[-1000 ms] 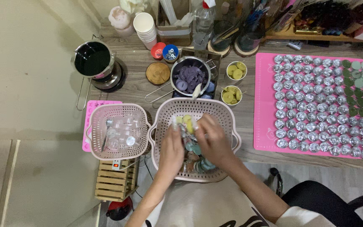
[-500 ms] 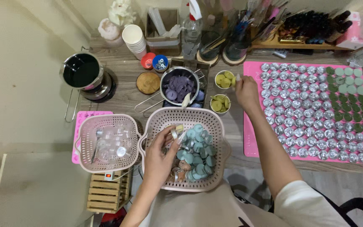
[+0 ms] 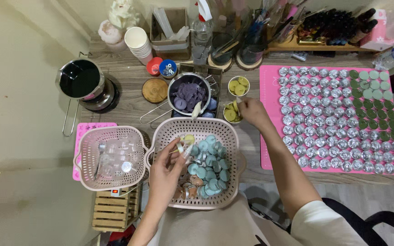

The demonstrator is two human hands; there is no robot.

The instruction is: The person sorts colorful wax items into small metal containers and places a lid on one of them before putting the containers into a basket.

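Observation:
My left hand (image 3: 166,169) reaches into the pink basket (image 3: 197,123) on my lap side, which holds several teal wax tealights (image 3: 208,161). Its fingertips pinch a small clear tealight cup (image 3: 181,146) above the pile. My right hand (image 3: 253,112) is stretched out to the lower of two small bowls of yellow-green wax discs (image 3: 230,114). Its fingers are closed on one disc (image 3: 238,101) at the bowl's right rim. The second bowl (image 3: 239,85) sits just behind.
A second pink basket (image 3: 110,157) of empty clear cups stands on the left. Behind it are a black pot on a burner (image 3: 82,81) and a pan of purple wax (image 3: 189,96). A pink mat (image 3: 270,136) with rows of silver cups (image 3: 334,123) fills the right. Jars and tools line the back.
A second ago both hands were in the teal-wax basket. My right hand has since left it and now sits at the lower bowl of yellow-green discs. My left hand stays in the basket.

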